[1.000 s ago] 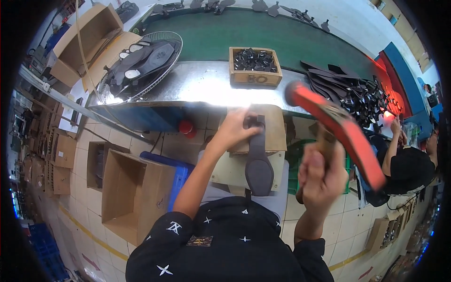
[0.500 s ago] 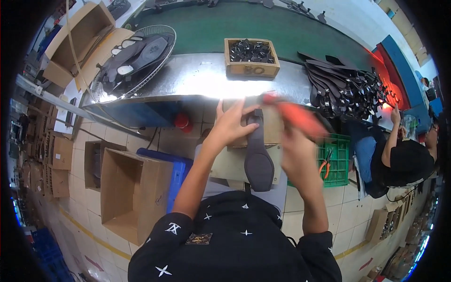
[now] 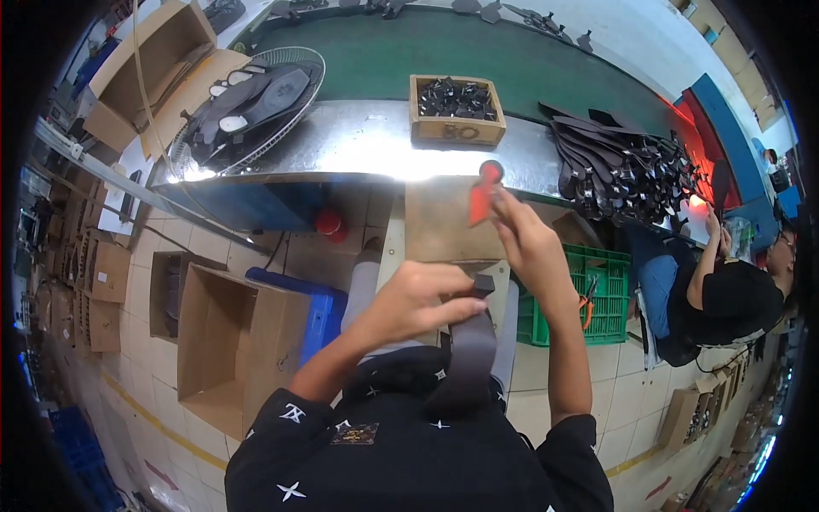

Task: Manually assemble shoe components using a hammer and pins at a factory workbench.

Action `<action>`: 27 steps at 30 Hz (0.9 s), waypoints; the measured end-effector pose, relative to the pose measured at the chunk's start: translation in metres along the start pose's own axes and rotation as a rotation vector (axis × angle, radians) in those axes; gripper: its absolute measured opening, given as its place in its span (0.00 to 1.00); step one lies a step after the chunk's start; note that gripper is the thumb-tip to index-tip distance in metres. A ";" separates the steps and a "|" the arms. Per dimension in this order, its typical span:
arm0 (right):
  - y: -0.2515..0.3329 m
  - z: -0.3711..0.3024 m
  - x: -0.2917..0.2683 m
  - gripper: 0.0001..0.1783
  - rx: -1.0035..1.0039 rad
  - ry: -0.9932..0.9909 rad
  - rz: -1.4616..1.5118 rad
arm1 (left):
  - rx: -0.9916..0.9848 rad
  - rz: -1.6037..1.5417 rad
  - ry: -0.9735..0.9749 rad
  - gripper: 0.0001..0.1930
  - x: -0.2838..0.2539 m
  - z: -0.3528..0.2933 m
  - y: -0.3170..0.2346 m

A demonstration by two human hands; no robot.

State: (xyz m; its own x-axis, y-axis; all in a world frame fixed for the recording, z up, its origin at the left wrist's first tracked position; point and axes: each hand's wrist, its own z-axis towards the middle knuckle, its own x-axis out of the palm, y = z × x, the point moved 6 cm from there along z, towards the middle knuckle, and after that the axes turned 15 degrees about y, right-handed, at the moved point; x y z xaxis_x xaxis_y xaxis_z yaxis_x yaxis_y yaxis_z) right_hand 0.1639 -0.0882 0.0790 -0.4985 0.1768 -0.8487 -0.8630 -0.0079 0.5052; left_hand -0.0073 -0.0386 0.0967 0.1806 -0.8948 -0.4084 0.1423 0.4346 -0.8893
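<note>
My left hand (image 3: 414, 299) is closed on one end of a dark grey sandal sole (image 3: 472, 354). The sole hangs bent down in front of my shirt, with a small black piece (image 3: 484, 286) at its upper end by my fingers. My right hand (image 3: 533, 247) grips a red hammer-like tool (image 3: 481, 200) with a round, dark-edged end; its exact kind is hard to make out. The tool is above a tan block (image 3: 439, 226) on a pale stand (image 3: 394, 239) between my legs. The sole is apart from the block.
Ahead, a wooden box (image 3: 461, 132) of small black clips stands on the metal bench edge (image 3: 358, 141). A wire basket (image 3: 281, 111) of soles is left, a pile of dark straps (image 3: 614, 162) right. Cartons (image 3: 217, 341), a green crate (image 3: 610, 311) and a seated co-worker (image 3: 725, 286) flank me.
My left hand has lifted the sole off the block and drawn it toward my body. The red tool has moved from a blurred swing to a steadier place above the block.
</note>
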 end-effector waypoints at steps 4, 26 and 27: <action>-0.023 0.001 0.050 0.30 -0.013 0.276 -0.297 | -0.097 -0.256 -0.037 0.13 0.014 -0.018 -0.015; -0.020 -0.134 0.032 0.20 0.307 -0.381 0.911 | -0.136 -0.040 -0.756 0.17 -0.091 -0.055 0.020; -0.033 -0.145 0.030 0.19 0.320 -0.416 0.875 | -0.137 0.075 -0.922 0.19 -0.133 -0.069 0.011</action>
State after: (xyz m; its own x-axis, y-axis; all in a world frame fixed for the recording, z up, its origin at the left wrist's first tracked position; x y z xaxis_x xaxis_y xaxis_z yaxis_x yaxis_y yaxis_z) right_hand 0.1652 -0.2259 0.0147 -0.8227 0.5640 -0.0711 -0.1169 -0.0456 0.9921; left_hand -0.0965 0.0778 0.1273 0.8937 -0.4047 -0.1935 -0.0063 0.4201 -0.9075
